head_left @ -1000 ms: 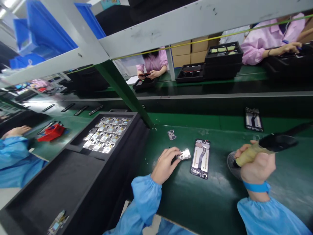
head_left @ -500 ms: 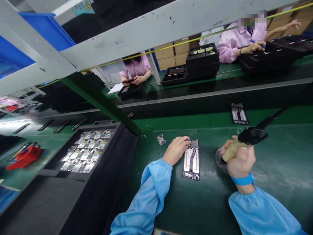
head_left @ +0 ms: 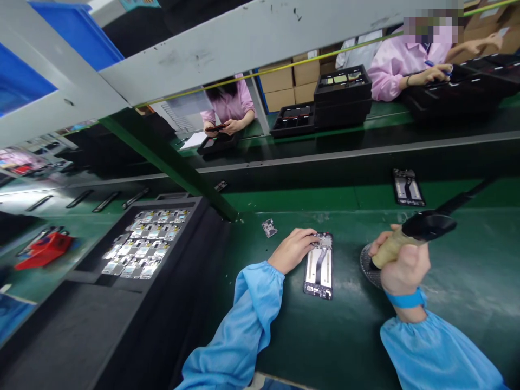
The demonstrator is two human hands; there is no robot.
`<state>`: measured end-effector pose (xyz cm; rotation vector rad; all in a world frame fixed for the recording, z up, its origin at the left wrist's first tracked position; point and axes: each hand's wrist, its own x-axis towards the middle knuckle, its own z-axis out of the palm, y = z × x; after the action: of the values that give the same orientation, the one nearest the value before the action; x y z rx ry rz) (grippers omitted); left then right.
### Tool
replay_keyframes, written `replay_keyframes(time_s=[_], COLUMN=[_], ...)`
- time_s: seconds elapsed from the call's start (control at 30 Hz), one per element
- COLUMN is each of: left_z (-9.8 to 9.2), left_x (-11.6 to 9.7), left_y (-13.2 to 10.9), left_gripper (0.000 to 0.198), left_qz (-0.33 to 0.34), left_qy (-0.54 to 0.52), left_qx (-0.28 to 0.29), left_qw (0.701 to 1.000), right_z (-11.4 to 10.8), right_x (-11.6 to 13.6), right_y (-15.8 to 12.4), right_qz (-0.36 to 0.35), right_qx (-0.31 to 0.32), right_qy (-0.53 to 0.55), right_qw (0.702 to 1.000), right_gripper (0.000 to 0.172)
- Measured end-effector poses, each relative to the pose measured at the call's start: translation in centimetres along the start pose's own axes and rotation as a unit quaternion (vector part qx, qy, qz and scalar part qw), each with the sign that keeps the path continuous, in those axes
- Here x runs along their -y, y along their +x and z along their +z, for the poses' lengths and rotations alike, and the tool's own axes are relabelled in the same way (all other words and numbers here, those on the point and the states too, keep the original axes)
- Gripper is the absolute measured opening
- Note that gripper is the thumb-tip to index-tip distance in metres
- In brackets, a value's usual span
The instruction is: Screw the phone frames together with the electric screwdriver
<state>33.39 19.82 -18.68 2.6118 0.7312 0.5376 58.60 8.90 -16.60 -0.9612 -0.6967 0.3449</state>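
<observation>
An opened phone (head_left: 319, 273) lies on the green bench, its inside facing up with a dark ribbon cable down the middle. My left hand (head_left: 293, 250) is closed over the upper left edge of this phone, fingertips on the circuit board at its top end. In my right hand (head_left: 406, 265) is a corded electric screwdriver (head_left: 392, 246), with a tan wrapped grip and a black cable end. Its tip is hidden behind the hand, over a round mesh-patterned dish (head_left: 369, 268). A loose circuit board (head_left: 269, 228) rests left of the phone.
A second opened phone (head_left: 408, 188) lies at the back right. On the left, a black tray (head_left: 195, 214) bears several circuit boards. A green post (head_left: 170, 162) slants down behind it. Across the line, two people in pink work beside black trays (head_left: 343, 103).
The view has shifted slightly. My left hand stays on the phone's top end, and my right hand keeps the screwdriver over the dish with little movement.
</observation>
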Motion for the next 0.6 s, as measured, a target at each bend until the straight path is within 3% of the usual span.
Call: replay_keyframes(time_s=[0.33, 0.6], left_z=[0.3, 1.2], left_x=[0.2, -0.5], left_y=[0.5, 0.4], left_gripper=[0.032, 0.04], left_qz=[-0.006, -0.035], left_qy=[0.033, 0.063], left_qx=[0.021, 0.021], left_qw=[0.999, 0.997], right_z=[-0.1, 0.3], right_x=[0.0, 0.4], right_y=[-0.1, 0.0], right_qz=[-0.008, 0.006], right_qx=[0.017, -0.009], right_qy=[-0.007, -0.011], right_qw=[1.0, 1.0], right_gripper=[0.04, 0.043])
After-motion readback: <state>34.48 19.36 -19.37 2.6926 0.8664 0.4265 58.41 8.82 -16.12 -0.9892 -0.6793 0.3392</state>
